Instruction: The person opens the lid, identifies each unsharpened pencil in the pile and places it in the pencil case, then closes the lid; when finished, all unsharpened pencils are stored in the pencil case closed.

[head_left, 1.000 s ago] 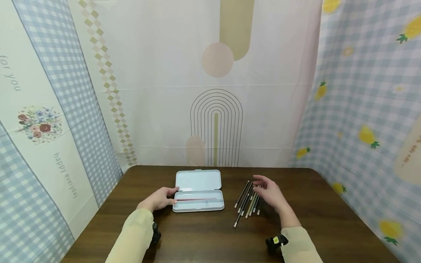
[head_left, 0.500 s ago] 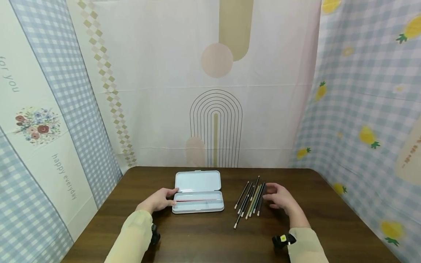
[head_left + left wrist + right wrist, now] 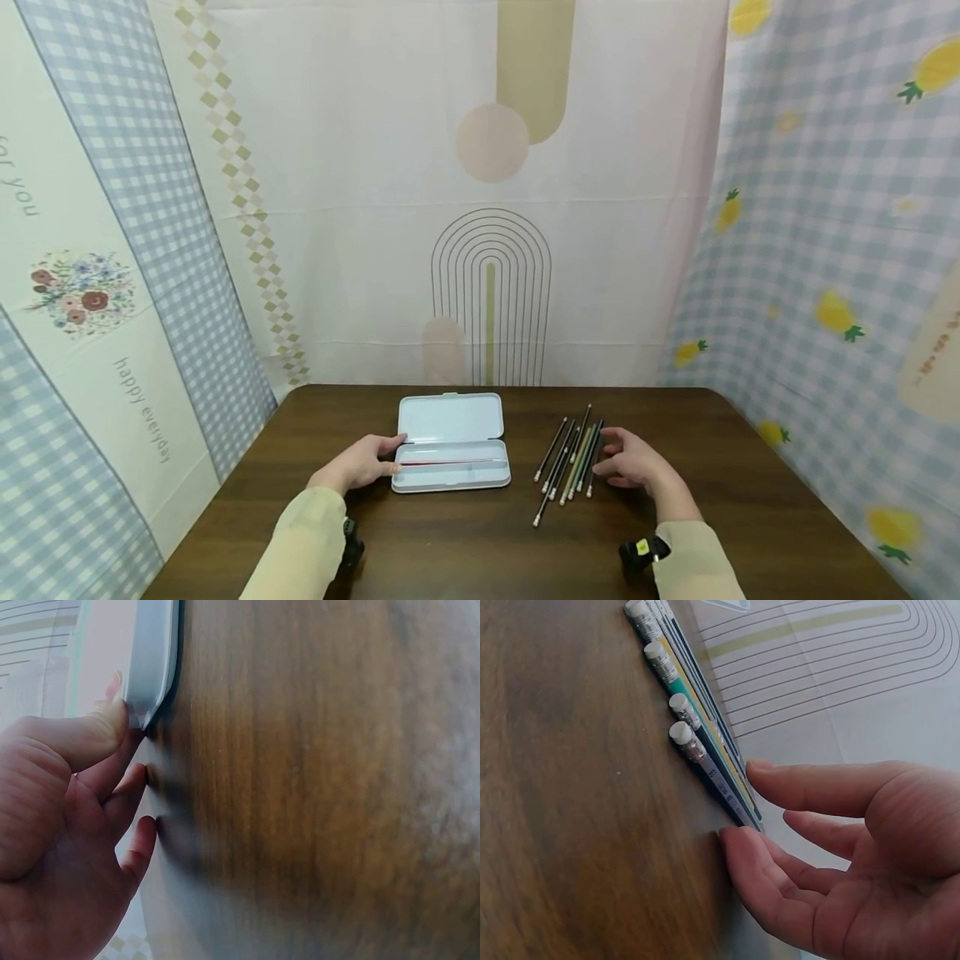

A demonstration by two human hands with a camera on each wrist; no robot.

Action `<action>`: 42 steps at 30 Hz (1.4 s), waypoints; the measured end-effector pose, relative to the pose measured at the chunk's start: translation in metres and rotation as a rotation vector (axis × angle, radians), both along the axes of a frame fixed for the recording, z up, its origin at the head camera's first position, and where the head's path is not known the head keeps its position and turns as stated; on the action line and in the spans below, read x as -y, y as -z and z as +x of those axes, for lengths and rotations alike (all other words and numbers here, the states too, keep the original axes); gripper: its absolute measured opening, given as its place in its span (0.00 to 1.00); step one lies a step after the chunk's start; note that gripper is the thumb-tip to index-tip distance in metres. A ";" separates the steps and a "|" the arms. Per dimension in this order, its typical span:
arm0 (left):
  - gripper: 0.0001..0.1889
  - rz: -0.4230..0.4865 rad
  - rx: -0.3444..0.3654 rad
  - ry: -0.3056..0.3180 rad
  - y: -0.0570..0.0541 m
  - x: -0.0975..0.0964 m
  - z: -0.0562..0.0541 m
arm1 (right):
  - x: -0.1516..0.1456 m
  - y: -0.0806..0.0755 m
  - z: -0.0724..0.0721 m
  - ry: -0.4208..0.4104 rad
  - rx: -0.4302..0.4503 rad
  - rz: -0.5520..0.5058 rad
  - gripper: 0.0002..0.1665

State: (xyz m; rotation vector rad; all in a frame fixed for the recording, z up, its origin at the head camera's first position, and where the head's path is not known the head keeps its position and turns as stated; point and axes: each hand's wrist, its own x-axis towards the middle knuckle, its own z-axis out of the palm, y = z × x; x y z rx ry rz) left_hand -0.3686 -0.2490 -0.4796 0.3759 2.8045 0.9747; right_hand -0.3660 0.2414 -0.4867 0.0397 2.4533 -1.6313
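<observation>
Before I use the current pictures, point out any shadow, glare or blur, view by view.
Head: fairly even light, the open pencil case reasonably clear; left wrist: a soft dark shadow on the table beside the left hand, pale glare near the right edge; right wrist: lettering on the pencil nearest the fingers too soft to read.

Pale blue case [image 3: 450, 418], brown wood-grained table [image 3: 450, 550]
</observation>
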 end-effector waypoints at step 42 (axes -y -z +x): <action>0.32 0.029 0.013 -0.004 0.001 0.002 -0.001 | 0.005 0.002 0.001 0.038 0.021 0.040 0.51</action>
